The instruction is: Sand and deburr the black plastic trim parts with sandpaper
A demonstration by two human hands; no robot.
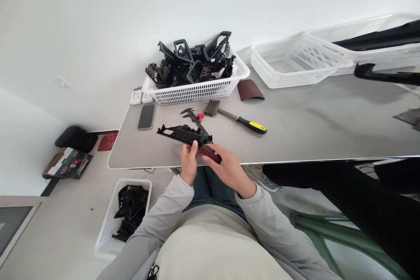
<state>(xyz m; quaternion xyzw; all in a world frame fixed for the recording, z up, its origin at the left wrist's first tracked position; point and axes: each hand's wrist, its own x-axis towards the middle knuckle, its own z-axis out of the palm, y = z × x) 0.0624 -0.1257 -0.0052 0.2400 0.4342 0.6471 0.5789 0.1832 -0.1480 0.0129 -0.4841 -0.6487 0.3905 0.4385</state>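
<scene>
The left hand (pixel 189 160) is closed around the near end of a long black plastic part (pixel 183 134), which juts out over the table (pixel 295 131) edge, its long axis running away up and to the left from the hands. The right hand (pixel 229 167) pinches a dark reddish-brown piece (pixel 211 153), possibly folded sandpaper, against that same near end; the view is too small to be sure. Both hands sit just off the table's near edge, over the lap. Beyond lie calipers (pixel 194 117), a phone (pixel 146 116), a yellow-handled tool (pixel 243 121) and a white basket of black parts (pixel 197 89). Open tabletop stretches to the right.
</scene>
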